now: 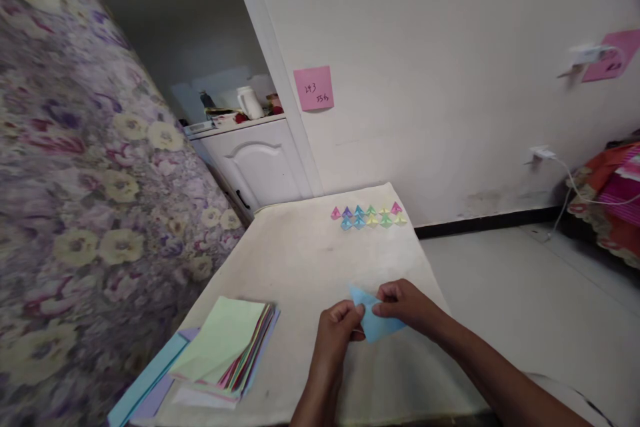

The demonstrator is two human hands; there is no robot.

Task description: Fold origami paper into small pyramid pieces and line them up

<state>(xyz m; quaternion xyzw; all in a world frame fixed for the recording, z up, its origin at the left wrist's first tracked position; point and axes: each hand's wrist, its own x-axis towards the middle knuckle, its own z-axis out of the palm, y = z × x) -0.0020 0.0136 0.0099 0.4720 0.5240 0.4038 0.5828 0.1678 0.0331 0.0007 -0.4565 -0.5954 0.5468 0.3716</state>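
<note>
A sheet of light blue paper (381,328), folded into a roughly triangular shape, is held above the near part of the table. My left hand (341,323) pinches its left edge between thumb and fingers. On the upper right side, my right hand (397,301) grips the same paper, thumb lying on its face. Part of the paper is hidden behind my fingers. Farther back on the table stand two rows of small folded paper pieces (359,221) in pink, purple, blue, green and yellow.
A stack of coloured paper (223,340), pale green on top, lies at the table's left, beside blue strips (150,377). The cloth-covered table (295,253) meets the wall at the back. A floral curtain (120,187) hangs at left. Pink note (314,88) on the wall.
</note>
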